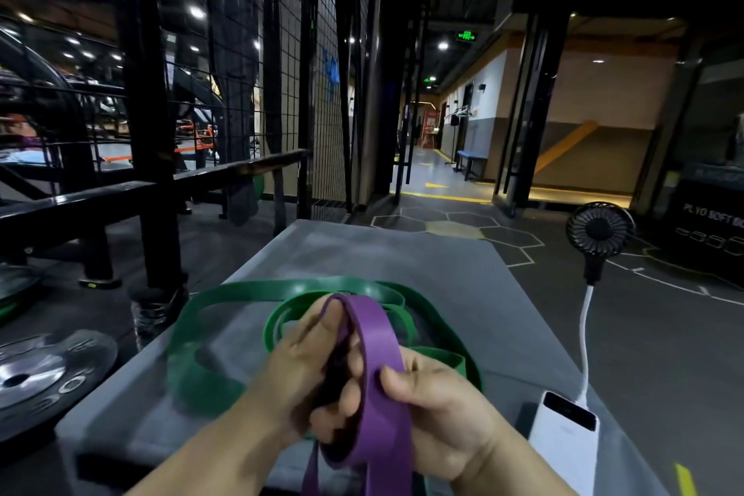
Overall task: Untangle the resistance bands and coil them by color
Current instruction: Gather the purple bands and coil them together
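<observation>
Both hands are up on the purple band [378, 338], over the near end of the grey pad [422, 254].

- Left hand [298, 366]: thumb lies up along the band's left edge and the fingers are curled inside the loop, gripping it.
- Right hand [447, 411]: thumb is pressed on the front face of the band and the fingers are wrapped behind, also gripping.
- Purple band: a folded loop stands up between the two hands, top bend just above the left thumb. Two strands hang down past the bottom of the view. It is off the pad, carried by the hands only.
- Green band [257, 288]: lies flat on the pad in several loose overlapping loops, from the left edge across to the middle. The near part is hidden behind the hands. I can't tell whether it is hooked through the purple one.
- White power bank [563, 435]: sits at the pad's near right corner.
- White cable [585, 334]: runs from the power bank up to a small black fan [600, 232] standing off the right edge. Its base isn't clear.
- Weight plate [44, 370]: on the floor beside the pad's left edge.
- Black wire grid [326, 93]: behind the far left corner.
</observation>
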A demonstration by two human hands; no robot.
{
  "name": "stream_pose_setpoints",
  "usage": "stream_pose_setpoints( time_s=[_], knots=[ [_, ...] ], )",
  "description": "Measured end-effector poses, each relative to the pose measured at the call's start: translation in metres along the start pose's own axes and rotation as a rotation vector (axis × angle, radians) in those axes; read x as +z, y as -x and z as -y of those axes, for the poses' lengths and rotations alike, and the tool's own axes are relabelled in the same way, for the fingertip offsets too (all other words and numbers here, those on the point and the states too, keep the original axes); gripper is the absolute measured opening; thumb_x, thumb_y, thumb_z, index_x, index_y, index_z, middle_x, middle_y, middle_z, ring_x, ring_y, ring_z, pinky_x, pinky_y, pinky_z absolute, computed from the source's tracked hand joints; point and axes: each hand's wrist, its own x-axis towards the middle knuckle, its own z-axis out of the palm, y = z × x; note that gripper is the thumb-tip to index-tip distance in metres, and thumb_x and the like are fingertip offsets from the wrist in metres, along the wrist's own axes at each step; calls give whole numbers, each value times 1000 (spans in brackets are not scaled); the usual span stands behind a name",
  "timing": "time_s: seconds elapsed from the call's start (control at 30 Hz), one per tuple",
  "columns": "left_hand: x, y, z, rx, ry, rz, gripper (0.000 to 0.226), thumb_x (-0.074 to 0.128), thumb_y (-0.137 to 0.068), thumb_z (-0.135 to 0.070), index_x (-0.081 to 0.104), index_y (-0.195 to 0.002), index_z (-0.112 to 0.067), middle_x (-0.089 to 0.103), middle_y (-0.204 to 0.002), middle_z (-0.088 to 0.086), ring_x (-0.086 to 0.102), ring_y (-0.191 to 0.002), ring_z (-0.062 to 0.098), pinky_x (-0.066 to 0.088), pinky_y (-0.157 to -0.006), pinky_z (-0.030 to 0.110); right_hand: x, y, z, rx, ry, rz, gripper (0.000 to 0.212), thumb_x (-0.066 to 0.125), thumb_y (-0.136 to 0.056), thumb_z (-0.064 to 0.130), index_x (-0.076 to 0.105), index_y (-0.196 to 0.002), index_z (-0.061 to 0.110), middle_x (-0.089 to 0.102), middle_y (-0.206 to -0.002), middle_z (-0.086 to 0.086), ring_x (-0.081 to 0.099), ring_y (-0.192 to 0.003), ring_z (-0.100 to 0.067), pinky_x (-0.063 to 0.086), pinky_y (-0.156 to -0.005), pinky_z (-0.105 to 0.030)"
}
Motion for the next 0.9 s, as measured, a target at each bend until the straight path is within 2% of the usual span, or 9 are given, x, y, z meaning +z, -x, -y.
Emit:
stream_pose_setpoints(
  time_s=[0.17,0.27,0.33,0.4,0.5,0.6,0.77,0.83,0.9],
  knots=[
    [-6,-2,6,-29,9,144,40,77,-65,-52,71,-81,-15,67,-69,9,65,-56,16,52,-50,25,2,3,15,-52,-14,32,23,46,-100,19,52,-118,7,64,-81,-6,62,-66,-14,50,-71,-32],
    [-10,1,16,-144,1,285,62,78,-60,-58,68,-93,-7,72,-78,11,69,-68,17,54,-59,24,2,2,23,-106,1,19,30,46,-100,16,49,-129,8,59,-80,-3,57,-65,-12,47,-69,-30],
    [-13,5,20,-179,-54,351,66,55,-65,-72,73,-93,-15,74,-80,-2,69,-75,5,52,-66,17,1,2,27,-143,-41,18,34,45,-101,13,44,-134,8,59,-82,-5,55,-71,-15,45,-74,-33],
    [-22,4,22,-132,-177,469,62,59,-61,-79,74,-99,-32,69,-86,-18,62,-80,-5,48,-73,13,-2,3,32,-172,-99,9,37,45,-101,12,41,-137,10,57,-86,-7,54,-81,-20,44,-86,-40],
    [-37,-3,28,-173,-368,618,65,78,-73,-49,43,-124,-27,45,-92,-13,40,-83,6,36,-75,19,-9,6,37,-217,-119,0,45,43,-101,10,34,-144,17,53,-97,-10,54,-97,-29,38,-100,-55],
    [-41,-12,31,-274,-577,527,61,77,-70,-15,39,-116,-26,38,-86,-6,41,-74,8,42,-72,22,-12,7,39,-260,-84,5,61,40,-100,1,20,-153,24,50,-103,-14,57,-89,-27,44,-91,-49],
    [-40,-13,40,-199,-1078,332,21,64,-88,-27,47,-101,-24,55,-84,-12,53,-76,2,44,-73,18,-6,7,56,-433,96,-153,67,45,-98,1,19,-154,29,56,-98,-13,55,-78,-20,49,-83,-39],
    [-40,-14,46,-220,-1057,296,7,62,-91,-32,56,-93,-31,61,-86,-14,59,-84,7,46,-80,24,-8,8,59,-519,181,-289,74,61,-90,8,26,-153,25,57,-87,-5,54,-71,-16,52,-78,-34],
    [-40,-12,45,-238,-933,288,10,63,-91,-31,62,-82,-35,66,-81,-16,62,-83,6,47,-80,24,-11,7,61,-593,205,-426,79,67,-80,13,32,-150,23,55,-79,0,51,-65,-13,52,-73,-31]
  ],
)
